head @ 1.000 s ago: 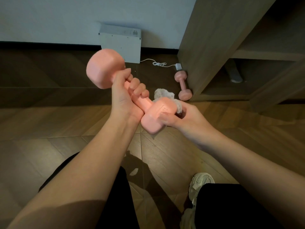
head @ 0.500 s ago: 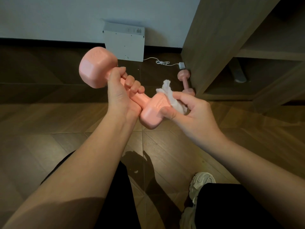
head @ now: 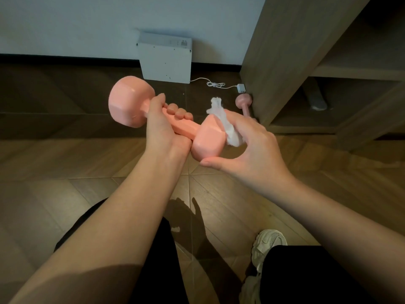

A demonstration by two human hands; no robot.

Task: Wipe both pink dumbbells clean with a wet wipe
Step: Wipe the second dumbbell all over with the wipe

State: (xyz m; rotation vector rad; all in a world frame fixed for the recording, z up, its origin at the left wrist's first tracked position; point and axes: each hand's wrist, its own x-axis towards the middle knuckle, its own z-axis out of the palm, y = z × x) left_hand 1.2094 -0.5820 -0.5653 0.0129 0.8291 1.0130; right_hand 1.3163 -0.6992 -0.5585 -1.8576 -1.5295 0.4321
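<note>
Your left hand (head: 162,128) keeps its grip on the handle of the dumbbell (head: 129,102). Your right hand (head: 252,148), fingers curled over the wipe (head: 223,121), has slid to the near head's 1 o'clock face. The second dumbbell (head: 242,101), on the floor (head: 65,163) at 2 o'clock, probably still needs wiping.

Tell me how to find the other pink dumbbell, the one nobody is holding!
Find the tall wooden cabinet on the right and follow its front corner down to the floor. The floor dumbbell lies at that corner, next to a white plug. Unlike the held dumbbell in the left hand, nobody touches it.
</note>
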